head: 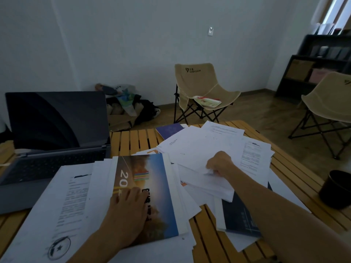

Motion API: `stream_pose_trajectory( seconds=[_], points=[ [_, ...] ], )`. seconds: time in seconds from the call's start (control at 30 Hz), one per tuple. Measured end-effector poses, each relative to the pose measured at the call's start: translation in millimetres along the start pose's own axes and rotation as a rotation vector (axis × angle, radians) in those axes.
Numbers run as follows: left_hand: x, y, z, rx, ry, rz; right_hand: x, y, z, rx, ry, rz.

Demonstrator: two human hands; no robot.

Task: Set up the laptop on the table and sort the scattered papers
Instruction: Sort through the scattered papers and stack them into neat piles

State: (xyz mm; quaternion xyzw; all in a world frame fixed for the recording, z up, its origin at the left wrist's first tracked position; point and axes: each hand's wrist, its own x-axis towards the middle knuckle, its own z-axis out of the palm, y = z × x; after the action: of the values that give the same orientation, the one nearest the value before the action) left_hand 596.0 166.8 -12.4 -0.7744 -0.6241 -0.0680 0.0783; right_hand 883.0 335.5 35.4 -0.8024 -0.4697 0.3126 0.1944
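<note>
Head view, left hand (127, 209) flat on booklet (146, 190), right hand (220, 165) pinching white papers (199, 149), open laptop (51, 137) far left

Left hand (129, 207) laid flat, palm down, fingers straight and slightly spread, forearm entering from the lower edge; right hand (220, 164) further forward, fingers curled in a pinch, bare forearm stretching diagonally from the lower right.
</note>
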Motion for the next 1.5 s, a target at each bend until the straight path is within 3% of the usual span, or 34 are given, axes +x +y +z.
stream_pose_trajectory(
  seconds=[0.17,0.3,0.4,0.47,0.63,0.7,0.83,0.97,1.1,1.17,1.23,1.33,1.4,1.5],
  points=[
    [-0.1,-3.4,0.6,0.003,0.019,-0.017,-4.4,10.8,-10.1,0.316,0.060,0.067],
    [4.6,9.6,-7.0,-0.118,-0.046,-0.056,-32.9,10.6,-46.4,0.520,0.162,-0.073],
    [17.4,33.1,-17.9,-0.241,0.020,-0.085,-73.6,12.2,-69.4,0.731,0.036,-0.118],
    [33.2,58.5,-33.9,-0.290,0.145,-0.047,-101.0,17.7,-74.3,0.758,-0.040,-0.157],
    [76.3,109.9,-58.0,-0.282,0.249,0.032,-139.8,45.3,-74.3,0.886,-0.206,-0.142],
    [84.2,110.6,-61.7,-0.262,0.317,0.109,-136.7,62.9,-73.1,0.842,-0.130,-0.092],
    [77.6,104.2,-60.4,-0.222,0.416,0.237,-104.3,103.7,-67.0,0.630,0.204,0.022],
    [64.4,99.0,-46.8,-0.240,0.585,0.280,-80.0,115.7,-59.7,0.797,0.105,0.074],
    [53.6,90.0,-29.4,-0.469,0.654,0.338,-78.3,108.7,-59.1,0.927,0.012,0.039],
    [55.5,83.8,-18.9,-0.390,0.555,0.438,-81.7,102.6,-57.8,1.008,-0.048,-0.009],
    [59.4,76.7,-10.5,-0.154,0.342,0.518,-82.4,95.8,-56.8,1.077,-0.062,-0.017],
    [60.1,66.7,0.0,0.059,0.068,0.445,-83.7,92.1,-48.2,1.042,-0.086,-0.048],
    [61.1,62.3,7.0,0.038,-0.070,0.416,-87.0,90.4,-38.8,0.814,-0.037,-0.151],
    [71.0,68.6,1.2,-0.124,-0.164,0.383,-96.1,82.1,-28.0,0.566,0.169,-0.316]
  ],
)
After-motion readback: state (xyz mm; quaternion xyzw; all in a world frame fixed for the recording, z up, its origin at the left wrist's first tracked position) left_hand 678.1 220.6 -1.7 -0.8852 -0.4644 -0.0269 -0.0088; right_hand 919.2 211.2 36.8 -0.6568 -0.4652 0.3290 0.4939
